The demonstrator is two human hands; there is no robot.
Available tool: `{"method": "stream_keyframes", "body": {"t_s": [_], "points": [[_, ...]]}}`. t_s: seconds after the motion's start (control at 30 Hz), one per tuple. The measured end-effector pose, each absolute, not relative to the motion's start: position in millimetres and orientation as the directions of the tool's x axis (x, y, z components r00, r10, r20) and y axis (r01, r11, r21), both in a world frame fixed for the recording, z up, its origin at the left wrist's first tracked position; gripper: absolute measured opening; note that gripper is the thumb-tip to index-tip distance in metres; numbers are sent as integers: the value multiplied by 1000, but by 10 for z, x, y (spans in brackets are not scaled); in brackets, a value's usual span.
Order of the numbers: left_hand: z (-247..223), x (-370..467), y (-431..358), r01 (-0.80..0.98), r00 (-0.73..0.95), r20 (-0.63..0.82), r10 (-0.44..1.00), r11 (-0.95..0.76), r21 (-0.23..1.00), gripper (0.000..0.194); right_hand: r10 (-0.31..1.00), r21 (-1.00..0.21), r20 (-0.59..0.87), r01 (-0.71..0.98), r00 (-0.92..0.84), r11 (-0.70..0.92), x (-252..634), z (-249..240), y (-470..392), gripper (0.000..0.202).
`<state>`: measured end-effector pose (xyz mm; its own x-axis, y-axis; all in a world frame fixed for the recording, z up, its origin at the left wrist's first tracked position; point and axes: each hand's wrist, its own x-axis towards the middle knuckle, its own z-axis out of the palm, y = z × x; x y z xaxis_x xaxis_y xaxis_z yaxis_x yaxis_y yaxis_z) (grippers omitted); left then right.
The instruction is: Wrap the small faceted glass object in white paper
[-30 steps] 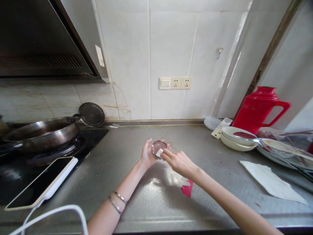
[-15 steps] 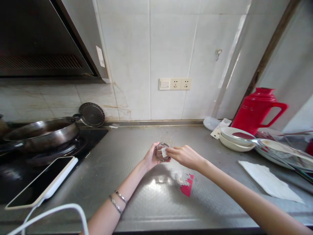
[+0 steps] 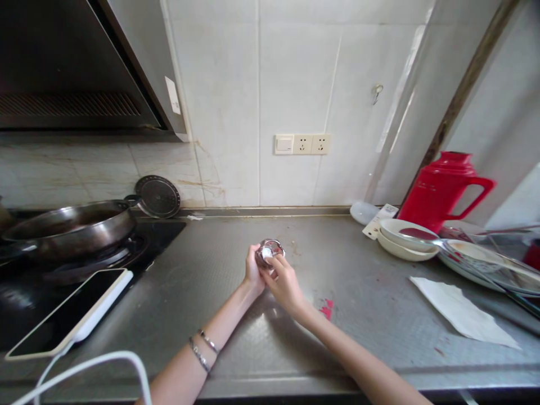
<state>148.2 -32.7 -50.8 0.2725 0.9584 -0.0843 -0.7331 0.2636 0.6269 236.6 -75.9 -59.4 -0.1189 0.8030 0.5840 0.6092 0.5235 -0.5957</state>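
Gripping the small glass [image 3: 270, 251] with both left hand [image 3: 252, 272] and right hand [image 3: 284, 284] | right hand dropped from its rim to its side | we hold it above the counter [image 3: 211, 264]

red jug [image 3: 441, 188], white tiles [image 3: 295, 84], grey counter [image 3: 211, 270]

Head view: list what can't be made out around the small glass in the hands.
- Glass: contents unreadable, too small and glary.
- Left hand: fingers hidden behind the glass.
- Right hand: fingertips hidden against the glass.
- Wok: cut by left edge.
- Plates: cut by right edge.
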Motion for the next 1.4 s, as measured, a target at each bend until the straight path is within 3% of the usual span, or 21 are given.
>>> {"method": "stream_keyframes", "body": {"t_s": [0.13,0.33,0.43,0.57,0.7,0.8,0.93,1.03,1.2,1.3,1.4], "points": [[-494,1495,-324,-746,265,-17,964,216,630,38,829,-547,542,691,-138,473,2388,-525,-699,14],[-407,1425,-275,-704,450,-17,893,367,608,50,805,-207,430,824,-409,528,2789,-174,-791,17],[-371,1362,-237,-645,494,-82,866,428,634,58,688,1,301,721,-661,693,3007,-24,-822,20],[-372,1306,-237,-460,611,-198,767,546,700,56,546,186,178,573,-819,798,3150,62,-839,25],[-392,1305,-270,-294,742,-243,625,628,720,47,491,277,160,516,-857,810,3206,99,-804,20],[-413,1357,-278,-294,740,-234,631,616,731,44,517,291,134,532,-846,795,3254,117,-741,20],[-430,1443,-265,-442,580,-245,777,553,706,45,613,238,129,625,-779,744,3265,71,-709,27],[-425,1470,-259,-536,449,-260,855,490,687,44,711,107,185,733,-678,671,3169,-48,-775,38],[-463,1487,-287,-671,268,-144,953,291,681,39,804,-325,322,739,-500,589,2808,-392,-926,59],[-513,1509,-287,-721,177,-115,977,209,661,35,855,-577,404,636,-324,513,2550,-587,-963,64],[-558,1511,-246,-738,152,-103,983,182,650,32,912,-794,367,449,-184,410,2329,-649,-951,61]]}}
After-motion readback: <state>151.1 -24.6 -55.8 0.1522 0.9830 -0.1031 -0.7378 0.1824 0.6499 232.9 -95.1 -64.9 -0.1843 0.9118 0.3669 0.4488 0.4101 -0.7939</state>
